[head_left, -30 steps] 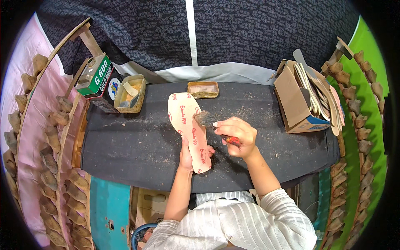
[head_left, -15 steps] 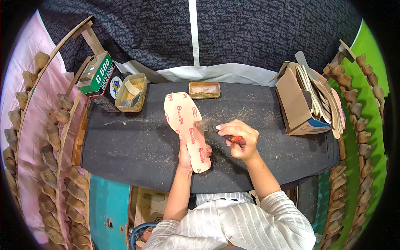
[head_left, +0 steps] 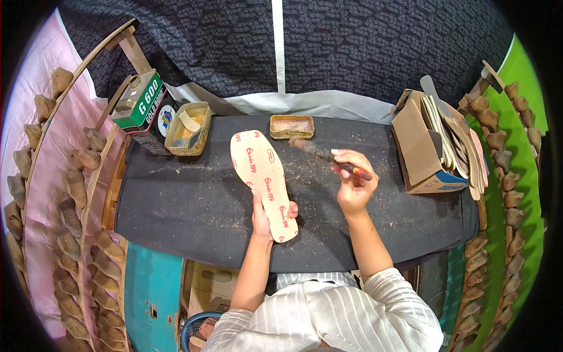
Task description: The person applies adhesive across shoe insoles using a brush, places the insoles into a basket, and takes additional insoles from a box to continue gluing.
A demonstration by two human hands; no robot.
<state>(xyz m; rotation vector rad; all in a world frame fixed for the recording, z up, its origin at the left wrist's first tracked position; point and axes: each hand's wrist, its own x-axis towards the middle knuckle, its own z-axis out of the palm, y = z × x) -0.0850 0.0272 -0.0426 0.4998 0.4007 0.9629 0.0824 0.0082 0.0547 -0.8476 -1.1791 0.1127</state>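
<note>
My left hand grips a cream insole with red print by its lower, narrower end, thumb on one edge and fingertips showing at the other. The insole is held up over the dark-covered table, wide end pointing away from me. In my right hand is a brush with a dark, crusted shaft and a red handle end. Its brown bristles point left, apart from the insole and just in front of a small shallow rectangular tray with pale contents.
A green-and-black metal can and an open tub holding flat scrapers stand at the back left. At the right, a cardboard box holds several insole-like pieces. Racks of shoe lasts flank the table, which has scattered crumbs.
My right hand has lifted the brush off the insole and moved it away and slightly right, toward the small tray. The left hand and insole stay nearly in place.
</note>
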